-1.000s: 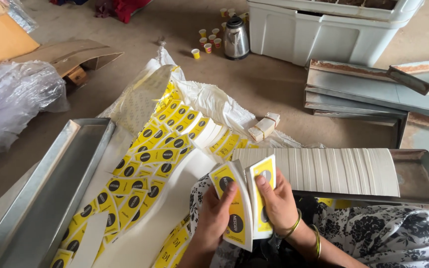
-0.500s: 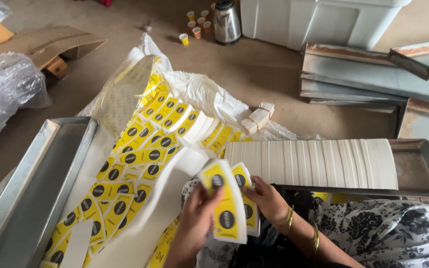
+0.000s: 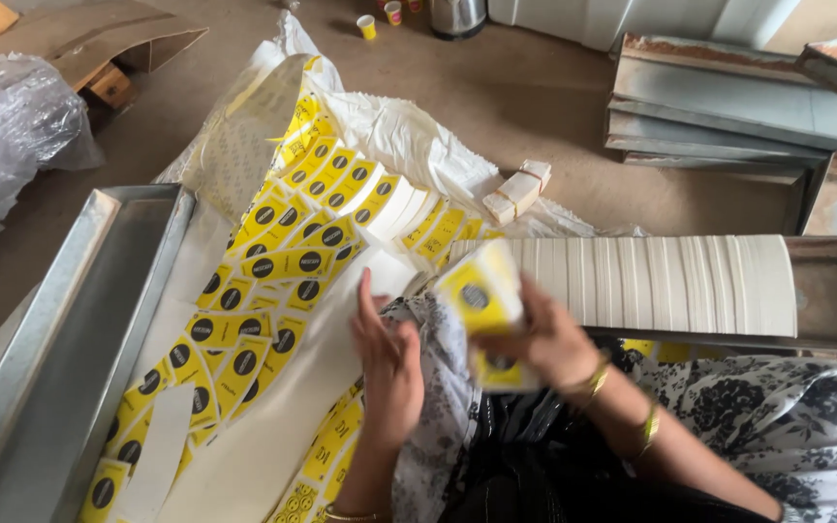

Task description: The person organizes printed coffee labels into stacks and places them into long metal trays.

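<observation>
My right hand grips a small stack of yellow labels with black round marks, blurred by motion, just in front of the right metal tray. That tray holds a long row of white cards standing on edge. My left hand is free, fingers stretched upward, resting at the edge of a white sheet beside my patterned cloth. Many more yellow labels lie spread in overlapping rows across the sheet to the left.
A long metal tray lies on the left. Rusty stacked trays are at the back right. Banded bundles of white cards sit on white plastic. A clear plastic bag, cardboard, small cups and a kettle stand farther off.
Both hands held the fanned labels before. My left hand has let go and dropped lower left, and my right hand has carried the stack alone toward the right tray.
</observation>
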